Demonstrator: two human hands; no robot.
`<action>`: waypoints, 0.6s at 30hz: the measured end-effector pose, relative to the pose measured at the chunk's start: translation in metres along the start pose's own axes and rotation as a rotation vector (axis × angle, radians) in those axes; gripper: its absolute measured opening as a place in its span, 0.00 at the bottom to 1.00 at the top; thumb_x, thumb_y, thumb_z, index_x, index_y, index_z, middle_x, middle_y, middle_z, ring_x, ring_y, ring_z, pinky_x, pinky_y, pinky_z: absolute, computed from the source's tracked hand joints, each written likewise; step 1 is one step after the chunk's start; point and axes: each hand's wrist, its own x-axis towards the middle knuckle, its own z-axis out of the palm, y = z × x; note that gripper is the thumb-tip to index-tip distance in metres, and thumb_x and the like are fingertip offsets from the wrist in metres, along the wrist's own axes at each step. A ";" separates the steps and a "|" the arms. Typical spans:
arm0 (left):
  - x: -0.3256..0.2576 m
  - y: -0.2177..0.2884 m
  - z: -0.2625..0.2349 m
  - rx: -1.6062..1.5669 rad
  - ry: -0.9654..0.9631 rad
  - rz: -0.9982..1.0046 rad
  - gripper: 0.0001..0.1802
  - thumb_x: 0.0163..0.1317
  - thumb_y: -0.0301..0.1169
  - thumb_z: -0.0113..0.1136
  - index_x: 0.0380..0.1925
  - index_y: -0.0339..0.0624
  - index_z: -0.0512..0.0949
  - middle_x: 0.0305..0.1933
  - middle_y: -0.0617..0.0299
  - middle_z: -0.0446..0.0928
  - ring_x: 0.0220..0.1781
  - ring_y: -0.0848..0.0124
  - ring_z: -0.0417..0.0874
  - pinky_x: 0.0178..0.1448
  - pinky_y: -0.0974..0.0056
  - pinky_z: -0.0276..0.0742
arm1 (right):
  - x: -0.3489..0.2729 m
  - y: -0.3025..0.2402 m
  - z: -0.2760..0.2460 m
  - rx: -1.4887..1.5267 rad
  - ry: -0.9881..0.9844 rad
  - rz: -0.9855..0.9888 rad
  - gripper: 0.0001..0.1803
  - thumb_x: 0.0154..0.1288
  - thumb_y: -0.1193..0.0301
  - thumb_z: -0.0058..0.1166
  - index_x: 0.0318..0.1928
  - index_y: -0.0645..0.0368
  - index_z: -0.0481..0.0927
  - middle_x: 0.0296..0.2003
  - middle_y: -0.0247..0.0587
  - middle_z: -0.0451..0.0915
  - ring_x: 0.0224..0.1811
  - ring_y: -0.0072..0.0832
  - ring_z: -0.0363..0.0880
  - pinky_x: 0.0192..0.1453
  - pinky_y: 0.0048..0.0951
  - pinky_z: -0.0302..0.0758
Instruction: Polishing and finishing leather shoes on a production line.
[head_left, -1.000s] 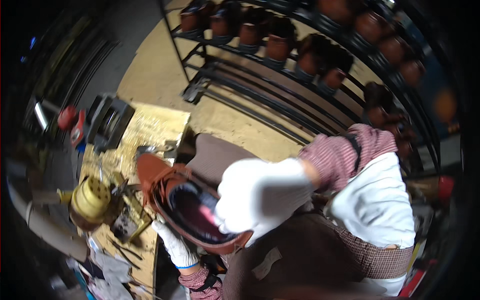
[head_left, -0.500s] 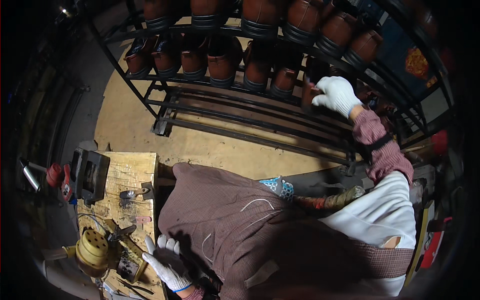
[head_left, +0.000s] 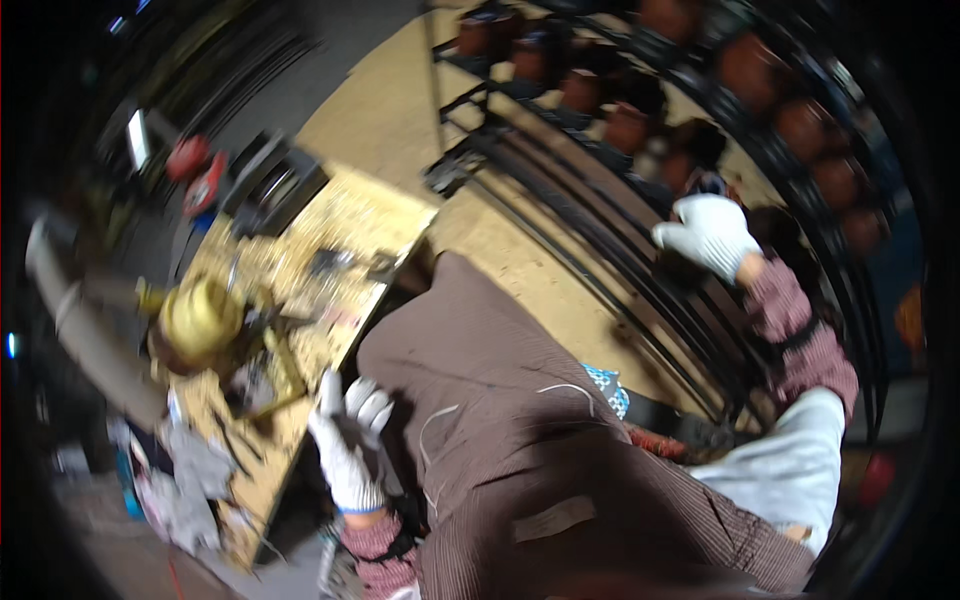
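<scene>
My right hand (head_left: 708, 232), in a white glove, is stretched out to the black metal rack (head_left: 600, 215) and hovers by a dark brown clay pot (head_left: 690, 150) on its shelf; nothing shows in its grasp. Close to my body, my left hand (head_left: 350, 440), also in a white glove, is raised with fingers apart at the near edge of the wooden workbench (head_left: 350, 225) and holds nothing. My brown apron (head_left: 500, 430) fills the lower middle.
Rows of brown clay pots (head_left: 625, 125) stand on the curved rack shelves. The bench carries a yellow round tool (head_left: 200, 318), a black box (head_left: 275, 180), red items (head_left: 190, 160), small clutter and grey rags (head_left: 190, 470). Plywood floor (head_left: 520, 270) lies between bench and rack.
One second ago both hands held a brown pot at my chest. That pot has left my hands; my right hand stays out at the rack, and my left hand has dropped beside the bench.
</scene>
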 end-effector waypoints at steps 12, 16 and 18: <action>-0.021 -0.009 -0.005 -0.338 0.329 0.072 0.48 0.76 0.69 0.30 0.81 0.45 0.51 0.76 0.54 0.67 0.75 0.59 0.71 0.77 0.49 0.68 | -0.060 -0.246 -0.036 0.283 0.034 -1.536 0.28 0.58 0.46 0.67 0.45 0.58 0.85 0.24 0.36 0.77 0.17 0.34 0.71 0.20 0.38 0.61; -0.023 -0.074 -0.103 -0.525 0.219 0.361 0.42 0.75 0.64 0.44 0.77 0.46 0.58 0.76 0.47 0.65 0.75 0.48 0.70 0.77 0.41 0.71 | -0.079 -0.298 -0.003 0.336 0.009 -1.865 0.36 0.56 0.51 0.66 0.59 0.63 0.81 0.38 0.41 0.81 0.21 0.35 0.78 0.22 0.39 0.69; -0.036 -0.065 -0.121 -0.742 0.141 0.280 0.39 0.77 0.60 0.44 0.75 0.44 0.59 0.75 0.47 0.66 0.74 0.48 0.70 0.76 0.41 0.71 | -0.077 -0.313 -0.018 0.654 -0.037 -1.892 0.34 0.57 0.53 0.65 0.59 0.63 0.82 0.46 0.49 0.84 0.28 0.36 0.83 0.28 0.38 0.75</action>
